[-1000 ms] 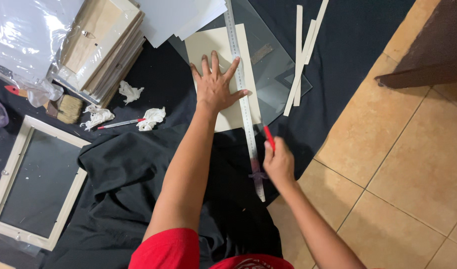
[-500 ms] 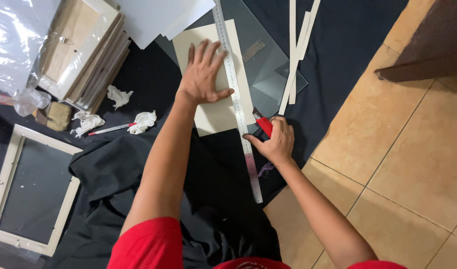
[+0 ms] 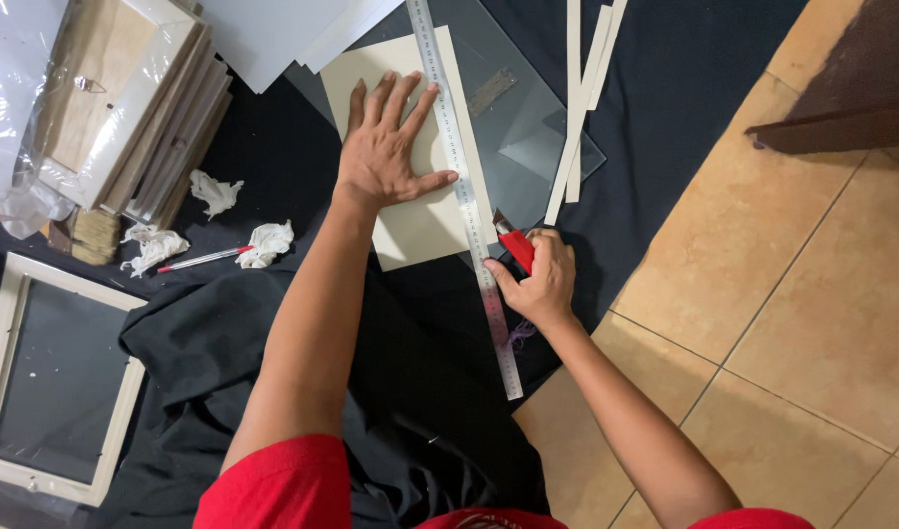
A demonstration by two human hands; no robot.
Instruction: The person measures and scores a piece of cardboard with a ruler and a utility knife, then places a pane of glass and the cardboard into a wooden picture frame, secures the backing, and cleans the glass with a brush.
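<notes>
The left hand (image 3: pixel 386 157) lies flat with fingers spread, pressing one cream rectangular card sheet (image 3: pixel 410 220) and touching the long steel ruler (image 3: pixel 464 186) laid along the card's right edge. The right hand (image 3: pixel 537 279) is clenched around a red-handled utility knife (image 3: pixel 516 245), blade at the ruler's edge. Three crumpled white tissues (image 3: pixel 268 242) and one red pen (image 3: pixel 199 260) lie on black cloth (image 3: pixel 410 392) spread over a tan tiled floor (image 3: pixel 792 323). One white picture frame (image 3: pixel 8 392) lies at left.

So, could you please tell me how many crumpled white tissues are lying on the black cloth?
3: one beside the stacked frames, one lower left near the brush, one at the red pen's tip. More may be hidden under the plastic.
</notes>
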